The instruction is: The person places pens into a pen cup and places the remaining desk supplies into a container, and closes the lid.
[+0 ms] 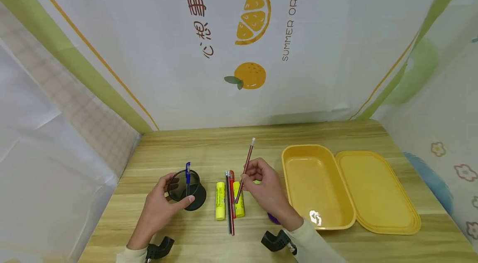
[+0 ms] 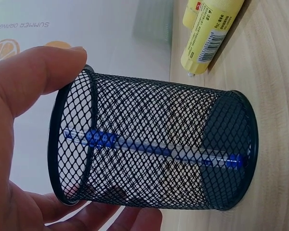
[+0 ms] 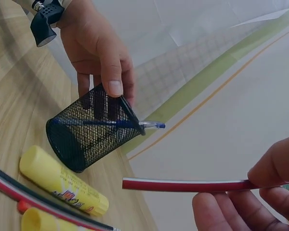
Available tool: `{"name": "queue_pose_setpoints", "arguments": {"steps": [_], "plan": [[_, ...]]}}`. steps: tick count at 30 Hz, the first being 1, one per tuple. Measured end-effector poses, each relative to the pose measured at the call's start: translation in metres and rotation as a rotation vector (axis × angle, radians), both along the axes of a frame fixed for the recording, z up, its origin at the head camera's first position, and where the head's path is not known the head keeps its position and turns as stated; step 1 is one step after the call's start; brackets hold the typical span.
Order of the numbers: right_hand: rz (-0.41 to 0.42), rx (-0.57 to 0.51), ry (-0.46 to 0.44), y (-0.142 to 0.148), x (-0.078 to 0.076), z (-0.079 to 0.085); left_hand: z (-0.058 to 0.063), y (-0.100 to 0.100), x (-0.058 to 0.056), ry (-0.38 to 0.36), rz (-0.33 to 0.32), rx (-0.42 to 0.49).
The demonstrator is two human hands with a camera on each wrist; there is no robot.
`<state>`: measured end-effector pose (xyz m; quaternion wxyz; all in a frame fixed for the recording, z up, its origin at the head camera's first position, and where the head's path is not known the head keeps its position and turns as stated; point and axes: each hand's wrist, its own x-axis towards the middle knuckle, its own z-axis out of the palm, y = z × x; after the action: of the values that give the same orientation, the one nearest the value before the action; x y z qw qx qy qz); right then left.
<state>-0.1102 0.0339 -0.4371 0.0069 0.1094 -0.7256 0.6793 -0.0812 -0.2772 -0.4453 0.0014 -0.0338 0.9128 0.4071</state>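
A black mesh pen cup point(image 1: 197, 203) stands upright on the table, with a blue pen point(image 1: 188, 175) leaning inside it. My left hand point(image 1: 158, 207) grips the cup at its rim, thumb on the near side and fingers around the far side. My right hand point(image 1: 266, 184) pinches a dark red striped pencil point(image 1: 248, 157) between thumb and fingers, its white eraser end up. Below that pencil lie a yellow glue stick point(image 1: 239, 207), a red pen point(image 1: 232, 175) and several striped pencils point(image 1: 229, 213). Another yellow glue stick point(image 1: 220, 201) lies nearer the cup.
To the right sits a yellow plastic box point(image 1: 317, 188), its matching lid point(image 1: 379, 192) flat beside it. A purple object point(image 1: 274, 218) is mostly hidden under my right wrist. A white printed cloth point(image 1: 317, 68) hangs behind the wooden table point(image 1: 157, 147).
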Motion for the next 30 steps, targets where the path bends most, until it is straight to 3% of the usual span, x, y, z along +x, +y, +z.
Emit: {"name": "queue_pose_setpoints", "arguments": {"steps": [16,24,30], "plan": [[0.13,-0.045,0.128,-0.035,-0.02,0.033,-0.001,0.001,0.001,0.019,0.019,0.024],[0.16,-0.08,0.14,-0.06,-0.027,0.033,-0.001,0.0,0.0,0.016,0.014,0.019],[0.143,-0.045,0.144,-0.073,-0.032,0.026,0.001,0.001,-0.001,0.01,0.0,-0.008]]}}
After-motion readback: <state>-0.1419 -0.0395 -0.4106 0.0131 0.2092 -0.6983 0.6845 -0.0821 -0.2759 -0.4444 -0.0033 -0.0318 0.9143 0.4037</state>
